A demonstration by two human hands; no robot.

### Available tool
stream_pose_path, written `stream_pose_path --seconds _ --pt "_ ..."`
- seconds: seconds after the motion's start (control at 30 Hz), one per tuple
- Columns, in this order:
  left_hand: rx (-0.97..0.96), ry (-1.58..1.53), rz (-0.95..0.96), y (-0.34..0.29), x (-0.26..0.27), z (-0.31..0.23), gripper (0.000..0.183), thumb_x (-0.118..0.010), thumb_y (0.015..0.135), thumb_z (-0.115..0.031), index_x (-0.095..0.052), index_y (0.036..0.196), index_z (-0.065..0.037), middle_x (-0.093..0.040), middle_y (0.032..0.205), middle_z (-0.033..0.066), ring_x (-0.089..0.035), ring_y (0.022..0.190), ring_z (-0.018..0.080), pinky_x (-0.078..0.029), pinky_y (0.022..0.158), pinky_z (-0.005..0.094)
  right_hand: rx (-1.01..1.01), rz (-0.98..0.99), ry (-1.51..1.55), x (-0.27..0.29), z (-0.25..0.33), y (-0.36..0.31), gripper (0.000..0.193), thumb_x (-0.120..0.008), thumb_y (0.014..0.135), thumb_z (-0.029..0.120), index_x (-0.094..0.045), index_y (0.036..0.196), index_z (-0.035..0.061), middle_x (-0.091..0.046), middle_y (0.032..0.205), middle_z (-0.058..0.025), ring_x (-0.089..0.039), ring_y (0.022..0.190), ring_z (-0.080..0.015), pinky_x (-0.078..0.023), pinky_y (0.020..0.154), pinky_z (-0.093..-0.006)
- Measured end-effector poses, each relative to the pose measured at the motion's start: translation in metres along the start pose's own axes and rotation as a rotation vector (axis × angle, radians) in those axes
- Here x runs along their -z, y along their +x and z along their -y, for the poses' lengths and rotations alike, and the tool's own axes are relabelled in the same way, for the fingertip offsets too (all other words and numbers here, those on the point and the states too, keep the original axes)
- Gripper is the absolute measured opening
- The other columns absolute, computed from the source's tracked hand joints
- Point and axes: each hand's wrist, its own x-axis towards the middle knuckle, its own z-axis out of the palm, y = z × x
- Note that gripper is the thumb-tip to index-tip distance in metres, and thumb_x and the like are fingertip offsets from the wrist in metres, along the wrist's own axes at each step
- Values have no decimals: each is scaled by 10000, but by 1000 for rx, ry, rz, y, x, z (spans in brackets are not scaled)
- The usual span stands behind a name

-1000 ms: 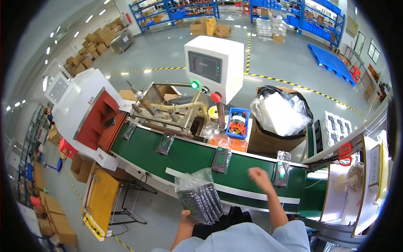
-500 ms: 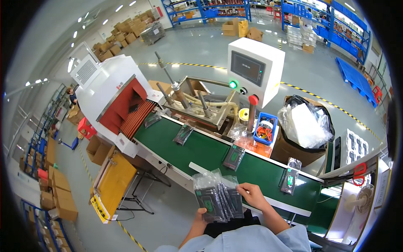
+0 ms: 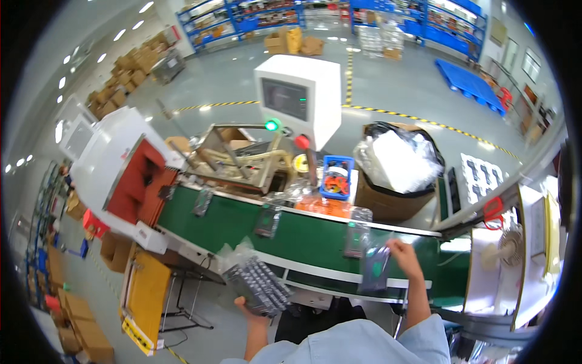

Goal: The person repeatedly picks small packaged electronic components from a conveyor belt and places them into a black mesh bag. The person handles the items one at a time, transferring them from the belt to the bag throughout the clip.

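My left hand (image 3: 247, 306) grips a fanned stack of flat dark packages (image 3: 259, 285) in clear plastic bags, held tilted in front of the conveyor's near edge. Pinched by its upper edge in my right hand (image 3: 405, 258) hangs a single bagged dark package (image 3: 375, 268) with a green mark, over the near side of the green conveyor belt (image 3: 315, 246). Just behind it on the belt lies another bagged package (image 3: 356, 238). Farther left along the belt are a bagged package (image 3: 267, 220) and one more (image 3: 203, 201), with another at the machine's mouth.
A white machine with a red curtain (image 3: 134, 182) stands at the belt's left end. Behind the belt are a control box (image 3: 303, 97), a blue tool bin (image 3: 337, 177) and a lined carton of plastic waste (image 3: 397, 206). A fan (image 3: 506, 246) sits at right, a yellow table (image 3: 145, 297) at left.
My right hand has come away from the stack, moving right with one bagged package. The left hand still holds the others. My view has turned to the right.
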Motion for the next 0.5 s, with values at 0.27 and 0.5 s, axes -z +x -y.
stream_pose_path --seconds 0.27,0.5 --pt "82 38 65 1 -7 22 682 -625 641 -426 -469 1207 -79 -563 1113 120 -572 968 297 -483 825 456 -50 -569 -298 186 -136 31 189 -563 816 162 -626 798 -16 -554 636 -1 -489 603 -75 -387 552 -240" --pt "119 134 39 -6 -23 36 703 -628 630 -449 -469 1203 -75 -566 1102 120 -577 955 287 -494 810 444 -53 -715 -519 140 -206 76 212 -562 769 189 -654 780 -2 -589 720 -233 -606 693 -326 -451 621 -374"
